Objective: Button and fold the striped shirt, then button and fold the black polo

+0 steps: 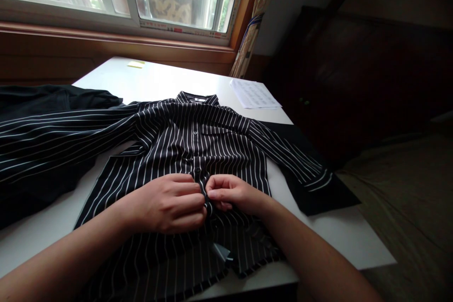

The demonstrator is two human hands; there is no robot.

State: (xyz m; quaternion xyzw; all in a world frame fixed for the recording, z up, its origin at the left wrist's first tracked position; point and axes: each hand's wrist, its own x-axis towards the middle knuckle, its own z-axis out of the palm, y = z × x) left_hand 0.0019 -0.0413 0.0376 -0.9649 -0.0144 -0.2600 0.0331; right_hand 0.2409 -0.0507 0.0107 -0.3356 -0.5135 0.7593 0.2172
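A black shirt with white stripes (226, 144) lies front up, its collar (197, 98) toward the window and its sleeves spread to both sides. Over the front placket, my left hand (173, 203) is closed with the fingers curled down on the cloth. Close beside it, my right hand (235, 193) pinches the placket between thumb and index finger. The exact spot they grip is hidden behind the fingers. Above the hands a button (195, 133) shows on the placket. Near the hem, a small pale tag (222, 252) sits on the shirt.
The shirt rests on a white table (170, 78). Dark garments (42, 99) lie at the left, and black cloth (311, 203) is under the right sleeve. Printed sheets (255, 94) and a yellow note (136, 63) lie at the back. A window and curtain (253, 28) stand beyond.
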